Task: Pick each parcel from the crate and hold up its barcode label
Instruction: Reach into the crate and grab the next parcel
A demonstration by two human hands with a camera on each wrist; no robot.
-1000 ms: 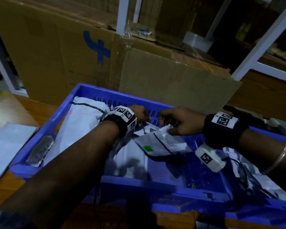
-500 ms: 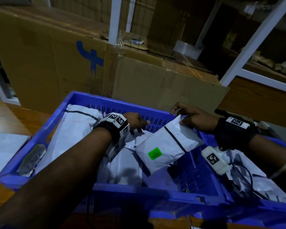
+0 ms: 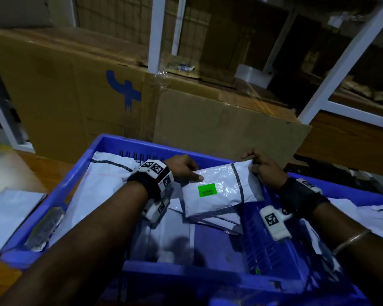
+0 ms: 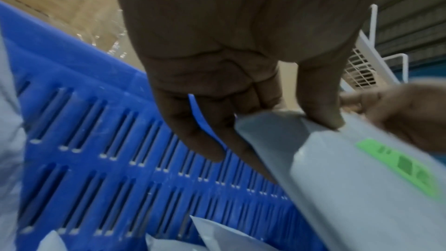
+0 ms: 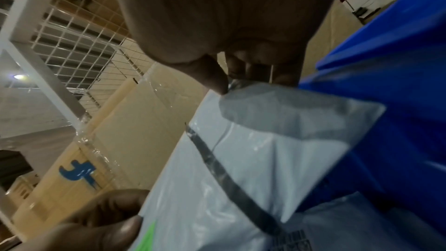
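A white poly parcel [image 3: 223, 191] with a black stripe and a green sticker [image 3: 207, 190] hangs above the blue crate [image 3: 111, 143], held flat between both hands. My left hand [image 3: 186, 170] pinches its left end, thumb on top and fingers beneath [image 4: 321, 110]. My right hand [image 3: 261, 166] pinches the sealed flap at the right end [image 5: 226, 81]. The same parcel [image 4: 362, 188] [image 5: 241, 169] fills both wrist views. No barcode label shows on the upturned face. Several more white parcels [image 3: 102, 184] lie in the crate below.
Large cardboard boxes [image 3: 75, 89] stand just behind the crate, with white rack posts [image 3: 157, 29] and wire mesh beyond. A white sheet [image 3: 7, 215] lies on the wooden table left of the crate. A second blue crate edge [image 3: 363, 195] with parcels sits at the right.
The parcel went from crumpled low in the crate to lifted and stretched flat. My right hand moved up and right with its end; my left hand took hold of the left end.
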